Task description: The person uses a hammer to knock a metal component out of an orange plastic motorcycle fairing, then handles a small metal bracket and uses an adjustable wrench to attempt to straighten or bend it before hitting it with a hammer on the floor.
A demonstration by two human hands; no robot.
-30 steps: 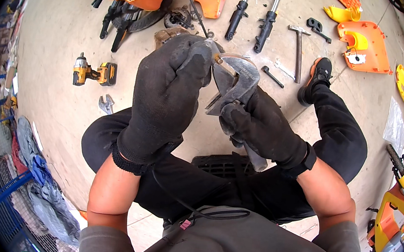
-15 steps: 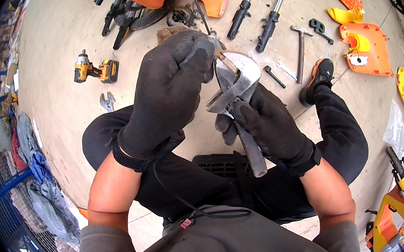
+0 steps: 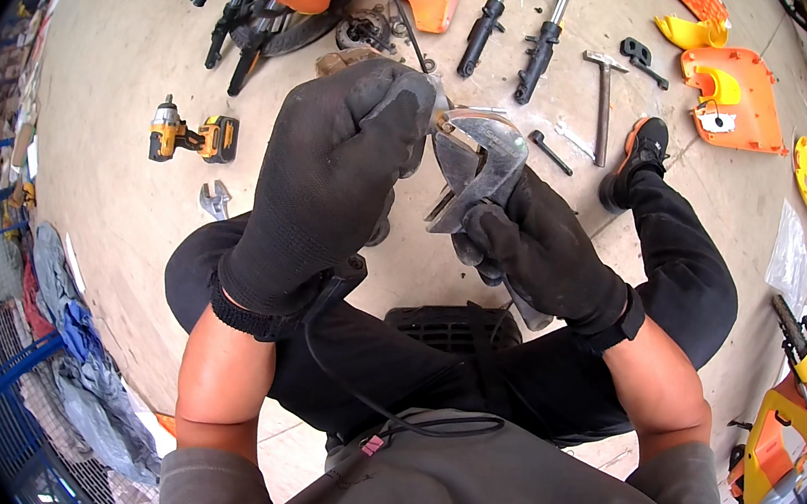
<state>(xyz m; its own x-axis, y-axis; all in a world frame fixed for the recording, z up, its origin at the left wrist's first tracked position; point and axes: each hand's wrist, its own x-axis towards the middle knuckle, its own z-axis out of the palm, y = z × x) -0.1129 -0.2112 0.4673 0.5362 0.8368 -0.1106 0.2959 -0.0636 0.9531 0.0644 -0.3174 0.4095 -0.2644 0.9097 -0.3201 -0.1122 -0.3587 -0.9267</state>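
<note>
My right hand (image 3: 556, 256), in a black glove, is wrapped round the handle of a large adjustable wrench (image 3: 500, 163). The wrench's wide metal head stands up in front of my left hand, and its handle end pokes out below my right glove. My left hand (image 3: 328, 172), gloved too, is a closed fist held beside the wrench jaws. Whatever it grips is mostly hidden; a brownish-grey end shows past the thumb, next to the wrench head. A thin dark rod or cable (image 3: 401, 5) runs up and away from that fist.
On the concrete floor lie a cordless impact driver (image 3: 191, 133), a smaller adjustable wrench (image 3: 215, 200), a hammer (image 3: 603, 105), a short black bar (image 3: 551, 153) and a front fork (image 3: 521, 35). Orange body panels (image 3: 740, 97) are spread about. A black crate (image 3: 455, 326) sits between my legs.
The wrench head has tilted and shifted slightly right, and its handle end has swung right and up, partly behind my right hand. My left fist stays nearly in place.
</note>
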